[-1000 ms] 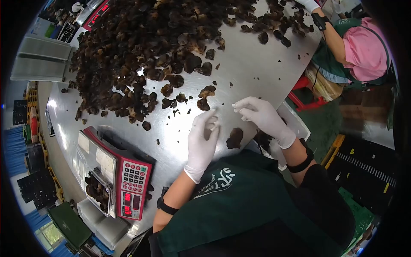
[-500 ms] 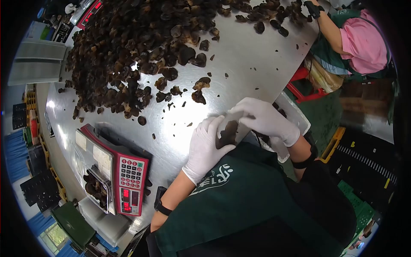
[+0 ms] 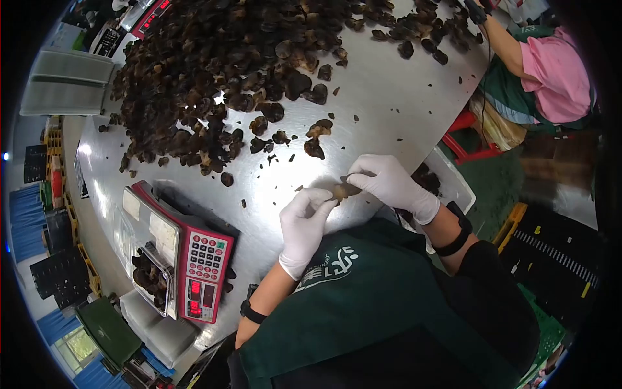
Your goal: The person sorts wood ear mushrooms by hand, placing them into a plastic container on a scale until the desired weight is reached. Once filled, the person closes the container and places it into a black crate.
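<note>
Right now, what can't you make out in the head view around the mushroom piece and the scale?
- Mushroom piece: partly covered by left hand and right hand; shape unclear.
- Scale display: digits too small to read.
- White tray: contents hidden behind the right forearm.
- Co-worker's hand: cut off by the top edge.

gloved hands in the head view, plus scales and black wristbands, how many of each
white gloved hands: 2, the left hand and right hand, both pinching one dark mushroom piece
red scales: 2, one near the left arm, one at the far edge
black wristbands: 3
total: 7
</note>
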Demonstrator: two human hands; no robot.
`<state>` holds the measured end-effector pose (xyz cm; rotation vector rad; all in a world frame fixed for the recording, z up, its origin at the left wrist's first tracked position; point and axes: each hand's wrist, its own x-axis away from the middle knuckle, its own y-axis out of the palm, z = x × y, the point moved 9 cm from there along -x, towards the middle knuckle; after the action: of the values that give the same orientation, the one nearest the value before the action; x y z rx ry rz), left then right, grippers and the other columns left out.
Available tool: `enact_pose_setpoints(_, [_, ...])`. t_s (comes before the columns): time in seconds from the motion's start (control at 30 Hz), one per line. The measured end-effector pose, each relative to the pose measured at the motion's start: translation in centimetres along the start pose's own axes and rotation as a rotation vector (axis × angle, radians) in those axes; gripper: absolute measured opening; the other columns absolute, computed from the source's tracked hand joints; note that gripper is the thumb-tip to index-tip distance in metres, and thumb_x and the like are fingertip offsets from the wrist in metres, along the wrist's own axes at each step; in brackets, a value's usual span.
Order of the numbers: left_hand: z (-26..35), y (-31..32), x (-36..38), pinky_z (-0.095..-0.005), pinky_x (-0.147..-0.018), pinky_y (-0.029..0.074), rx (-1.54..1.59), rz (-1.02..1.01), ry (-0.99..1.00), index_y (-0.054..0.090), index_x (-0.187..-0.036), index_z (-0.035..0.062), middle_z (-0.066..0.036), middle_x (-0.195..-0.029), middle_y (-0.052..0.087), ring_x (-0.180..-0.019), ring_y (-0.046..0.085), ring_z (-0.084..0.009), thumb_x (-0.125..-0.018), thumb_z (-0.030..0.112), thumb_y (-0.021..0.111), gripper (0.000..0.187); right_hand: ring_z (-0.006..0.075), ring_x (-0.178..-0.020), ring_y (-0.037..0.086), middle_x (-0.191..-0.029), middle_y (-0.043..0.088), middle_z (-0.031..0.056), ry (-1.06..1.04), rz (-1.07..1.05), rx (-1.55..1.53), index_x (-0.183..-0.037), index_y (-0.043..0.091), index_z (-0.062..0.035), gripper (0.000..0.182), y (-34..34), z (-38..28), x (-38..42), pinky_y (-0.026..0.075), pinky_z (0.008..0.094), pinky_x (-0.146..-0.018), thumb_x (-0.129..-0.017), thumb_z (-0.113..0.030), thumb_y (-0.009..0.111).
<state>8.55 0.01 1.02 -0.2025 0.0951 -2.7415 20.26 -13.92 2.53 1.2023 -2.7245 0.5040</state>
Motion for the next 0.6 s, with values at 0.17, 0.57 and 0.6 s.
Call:
enact_pose_setpoints(0.17, [-1.2,-1.0,0.0,-0.0234,-0.072,0.053,0.339,-0.014,-0.176,0.065,-0.102,-0.0008,-0.004,-0.088,0.069,-0.079,0.065,-0.0088,-0.091,-0.005,0.069,0.013,0.0092,-0.078,0.059,-0.083,0.066,0.0042,0.104,-0.065,-0.098,-0.091,0.070,0.0014,0.015,1.1,-0.1,-0.7,0.049,0.0266,-0.072,-0.092,-0.013,0.066])
enact_pose_setpoints(0.57, [0.7,-1.4,-0.3,-0.0362,-0.096,0.051,0.682,-0.073,-0.296,0.045,-0.145,0.0037,-0.013,-0.125,0.062,-0.110,0.062,-0.0232,-0.108,0.038,0.042,0.050,0.0228,-0.090,0.067,-0.104,0.068,0.0087,-0.722,-0.007,0.361,-0.098,0.071,-0.0029,0.016,4.7,-9.3,-1.5,0.055,0.0343,-0.080,-0.085,-0.011,0.071])
enact_pose_setpoints(0.6, [0.4,-1.8,-0.4,-0.0339,-0.091,0.052,0.738,-0.061,-0.327,0.049,-0.142,0.0033,-0.012,-0.122,0.064,-0.106,0.063,-0.0219,-0.106,0.035,0.045,0.047,0.0228,-0.090,0.067,-0.104,0.068,0.0087,-0.725,-0.008,0.365,-0.098,0.071,-0.0029,0.016,4.4,-9.7,-2.4,0.055,0.0343,-0.080,-0.085,-0.011,0.071])
